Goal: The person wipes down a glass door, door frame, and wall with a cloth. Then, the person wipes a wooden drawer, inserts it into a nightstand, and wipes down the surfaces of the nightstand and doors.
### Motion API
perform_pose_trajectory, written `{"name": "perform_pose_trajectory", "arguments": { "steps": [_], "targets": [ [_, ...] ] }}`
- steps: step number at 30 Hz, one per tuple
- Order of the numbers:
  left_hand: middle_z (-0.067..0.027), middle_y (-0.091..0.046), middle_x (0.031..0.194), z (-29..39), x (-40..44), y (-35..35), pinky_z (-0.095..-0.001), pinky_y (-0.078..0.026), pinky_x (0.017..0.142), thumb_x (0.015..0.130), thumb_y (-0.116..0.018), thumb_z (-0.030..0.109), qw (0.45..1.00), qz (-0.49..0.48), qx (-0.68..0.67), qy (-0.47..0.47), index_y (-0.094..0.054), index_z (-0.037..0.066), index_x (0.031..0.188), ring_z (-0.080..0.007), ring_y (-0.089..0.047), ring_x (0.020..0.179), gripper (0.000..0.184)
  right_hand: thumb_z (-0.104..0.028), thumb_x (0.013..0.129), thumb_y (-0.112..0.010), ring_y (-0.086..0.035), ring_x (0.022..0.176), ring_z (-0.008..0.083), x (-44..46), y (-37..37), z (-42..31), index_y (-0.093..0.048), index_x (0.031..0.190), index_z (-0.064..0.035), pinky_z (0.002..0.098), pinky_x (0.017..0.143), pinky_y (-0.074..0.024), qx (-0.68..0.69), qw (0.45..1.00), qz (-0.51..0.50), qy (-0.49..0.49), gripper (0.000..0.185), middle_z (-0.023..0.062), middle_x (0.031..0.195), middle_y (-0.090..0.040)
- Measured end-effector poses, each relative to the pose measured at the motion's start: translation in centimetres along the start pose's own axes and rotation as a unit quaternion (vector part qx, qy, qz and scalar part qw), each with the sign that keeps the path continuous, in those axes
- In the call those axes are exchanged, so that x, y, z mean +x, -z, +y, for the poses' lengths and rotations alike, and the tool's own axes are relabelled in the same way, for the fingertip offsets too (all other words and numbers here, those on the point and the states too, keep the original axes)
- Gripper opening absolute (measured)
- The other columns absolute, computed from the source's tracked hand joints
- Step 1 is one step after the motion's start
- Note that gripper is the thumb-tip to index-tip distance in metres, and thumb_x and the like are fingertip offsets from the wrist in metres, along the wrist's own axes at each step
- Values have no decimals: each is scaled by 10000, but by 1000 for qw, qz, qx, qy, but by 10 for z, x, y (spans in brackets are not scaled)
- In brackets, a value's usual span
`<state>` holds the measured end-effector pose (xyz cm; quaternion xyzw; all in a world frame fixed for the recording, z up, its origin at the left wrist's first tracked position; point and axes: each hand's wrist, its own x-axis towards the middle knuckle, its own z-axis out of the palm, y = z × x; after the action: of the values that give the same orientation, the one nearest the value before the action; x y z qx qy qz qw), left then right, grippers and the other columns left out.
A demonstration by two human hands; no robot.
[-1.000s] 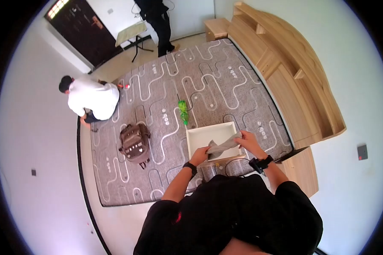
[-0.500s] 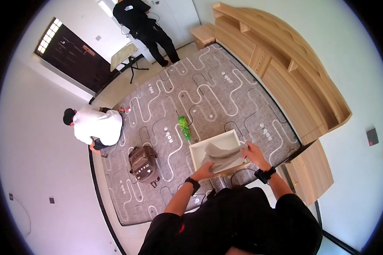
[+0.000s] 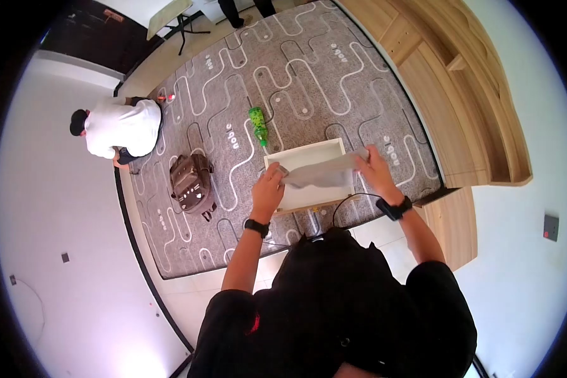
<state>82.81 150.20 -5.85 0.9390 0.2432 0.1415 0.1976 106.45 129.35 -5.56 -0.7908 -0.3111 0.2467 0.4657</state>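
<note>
While the grey cloth point(image 3: 321, 174) spans above the drawer point(image 3: 302, 156), I see both hands nearly closed, the left point(image 3: 268, 191) gripping one end, the right point(image 3: 375, 170) the other. Sagging fabric could snag its rim; a tug might slide it off the mattress point(image 3: 239, 170).
</note>
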Motion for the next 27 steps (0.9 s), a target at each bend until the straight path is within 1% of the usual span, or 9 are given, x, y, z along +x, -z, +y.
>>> {"name": "perform_pose_trajectory", "arguments": {
  "steps": [4,7,14,17,19,21,23,24,27],
  "targets": [
    [-93,-579,964,-12,-41,-44,-437,-501,680,744,-590,94,983,-143,-6,114,-546,94,925,-326,-602,852,186,-217,865,-488,-630,745,368,-43,-14,35,-491,1237,-187,463,645,-493,-123,987,-83,-66,374,151,797,-651],
    [-127,-585,961,-42,-112,-115,-451,-498,678,784,-542,131,971,-208,-12,117,-557,100,955,-349,-601,865,175,-254,870,-471,-626,843,348,-89,-45,110,-644,1055,-161,461,758,-494,-250,946,-196,-70,270,141,921,-663],
    [-120,-579,1067,-48,-155,-154,-484,-478,759,754,-562,143,908,-318,-38,271,-603,79,918,-350,-586,956,181,-257,825,-588,-597,972,328,-94,-94,183,-480,1242,-33,415,824,-466,-100,940,-264,-190,486,228,1008,-615],
    [-105,-557,1154,-63,-124,-155,-498,-470,778,721,-588,148,947,-234,30,220,-608,75,934,-346,-582,995,226,-300,802,-622,-508,1120,372,-51,-130,175,-397,1302,-20,450,904,-421,-136,973,-184,-14,615,250,1163,-558],
    [-98,-543,1199,-79,-120,-189,-499,-469,781,700,-608,156,963,-190,82,172,-602,76,966,-345,-580,1010,278,-347,778,-658,-451,1191,348,-17,-144,161,-351,1324,-5,446,921,-405,-296,867,-390,89,714,237,1193,-531],
    [-111,-543,1225,-100,-130,-225,-470,-485,771,679,-636,166,967,-197,149,67,-597,97,998,-341,-594,997,329,-379,793,-631,-575,974,350,-19,-168,184,-380,1349,-92,440,802,-465,-330,852,-344,217,674,220,1077,-575],
    [-121,-550,1220,-95,-117,-227,-462,-491,767,680,-639,183,948,-272,38,160,-605,107,991,-335,-603,983,322,-367,812,-590,-622,857,338,-9,-189,187,-472,1303,-124,454,705,-489,-331,799,-498,56,560,181,953,-633],
    [-132,-557,1215,-93,-109,-222,-454,-498,764,681,-641,200,906,-336,-81,243,-612,118,985,-329,-612,970,315,-325,842,-545,-639,733,325,-18,-198,208,-560,1220,-155,459,622,-491,-322,826,-456,79,415,134,824,-658],
    [-145,-632,1067,-85,-102,-209,-453,-510,737,714,-622,192,909,-374,-34,182,-643,124,896,-318,-639,907,195,-319,842,-535,-647,718,313,-23,-186,198,-599,1135,-149,462,608,-492,-334,844,-405,108,345,127,768,-662]
  ]
}}
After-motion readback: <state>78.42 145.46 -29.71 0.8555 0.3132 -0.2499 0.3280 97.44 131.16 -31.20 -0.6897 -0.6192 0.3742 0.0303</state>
